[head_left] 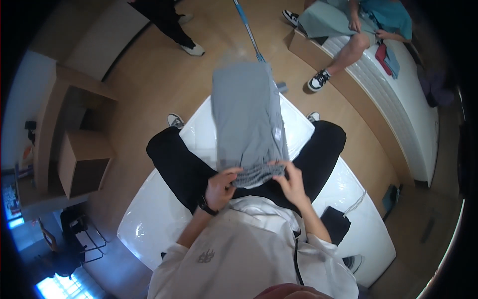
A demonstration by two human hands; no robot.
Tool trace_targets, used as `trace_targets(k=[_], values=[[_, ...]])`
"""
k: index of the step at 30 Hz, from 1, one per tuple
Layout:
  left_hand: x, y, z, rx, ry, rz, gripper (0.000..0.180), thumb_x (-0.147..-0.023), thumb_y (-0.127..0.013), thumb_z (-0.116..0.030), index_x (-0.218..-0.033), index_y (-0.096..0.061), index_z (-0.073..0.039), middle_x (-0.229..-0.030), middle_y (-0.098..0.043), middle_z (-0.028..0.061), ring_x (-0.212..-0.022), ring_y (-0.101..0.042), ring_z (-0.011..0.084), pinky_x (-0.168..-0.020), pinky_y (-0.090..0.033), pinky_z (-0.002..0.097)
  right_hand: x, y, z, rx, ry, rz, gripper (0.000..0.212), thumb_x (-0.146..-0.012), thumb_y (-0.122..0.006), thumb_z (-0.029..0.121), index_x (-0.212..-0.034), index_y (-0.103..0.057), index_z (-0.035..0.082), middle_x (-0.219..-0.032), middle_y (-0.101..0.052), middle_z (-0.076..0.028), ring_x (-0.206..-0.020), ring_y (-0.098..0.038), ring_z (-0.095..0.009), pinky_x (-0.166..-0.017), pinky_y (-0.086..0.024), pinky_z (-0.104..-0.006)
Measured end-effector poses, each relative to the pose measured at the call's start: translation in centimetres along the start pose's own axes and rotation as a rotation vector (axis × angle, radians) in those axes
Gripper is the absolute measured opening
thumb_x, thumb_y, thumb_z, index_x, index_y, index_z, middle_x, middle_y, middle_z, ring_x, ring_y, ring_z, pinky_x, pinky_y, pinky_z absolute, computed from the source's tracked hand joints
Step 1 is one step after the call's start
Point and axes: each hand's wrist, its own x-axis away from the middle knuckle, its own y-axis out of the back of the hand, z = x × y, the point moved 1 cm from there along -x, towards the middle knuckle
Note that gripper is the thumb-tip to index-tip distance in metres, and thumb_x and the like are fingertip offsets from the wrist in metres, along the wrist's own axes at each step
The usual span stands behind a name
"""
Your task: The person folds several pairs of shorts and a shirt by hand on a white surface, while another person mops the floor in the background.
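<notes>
A pair of grey pants (246,109) lies lengthwise between my legs, over a plastic-covered white mattress (199,132). Its gathered elastic waistband (256,176) is at the near end, close to my lap, and the far end reaches the mattress's far corner. My left hand (220,189), with a dark watch on the wrist, pinches the left end of the waistband. At the right end, my right hand (290,183) grips the band between thumb and fingers. The cloth is mostly flat, with creases running toward the band.
A dark folded cloth (335,225) lies on the mattress by my right elbow. Ahead, a blue-and-silver pole (247,27) reaches the floor. Another person, with cloth on the lap, sits on a second mattress (383,99) at far right. Someone else stands at far left. A wooden cabinet (85,162) stands left.
</notes>
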Motion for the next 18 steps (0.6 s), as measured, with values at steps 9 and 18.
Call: trace_targets(k=[9, 18], values=[[3.0, -3.7, 2.1, 0.134, 0.380, -0.036, 0.043, -0.077, -0.077, -0.009, -0.113, -0.059, 0.004, -0.089, -0.069, 0.0161, -0.080, -0.067, 0.0212, -0.074, -0.051, 0.0292, 5.8, -2.3, -3.8, 0.036, -0.291, -0.054, 0.031, -0.087, -0.069, 0.021, -0.101, -0.054, -0.002, -0.071, -0.058, -0.020, -0.059, -0.058, -0.036, -0.055, -0.044, -0.0396], [-8.2, -4.5, 10.9, -0.362, 0.562, -0.152, 0.051, -0.076, -0.075, -0.049, -0.099, -0.053, -0.009, -0.078, -0.067, 0.0178, -0.076, -0.066, 0.0409, -0.064, -0.050, 0.0485, -9.6, -2.6, -11.2, 0.511, -0.306, -0.135, 0.041, -0.085, -0.069, 0.040, -0.102, -0.055, 0.005, -0.064, -0.061, -0.017, -0.062, -0.062, -0.040, -0.057, -0.047, -0.0451]])
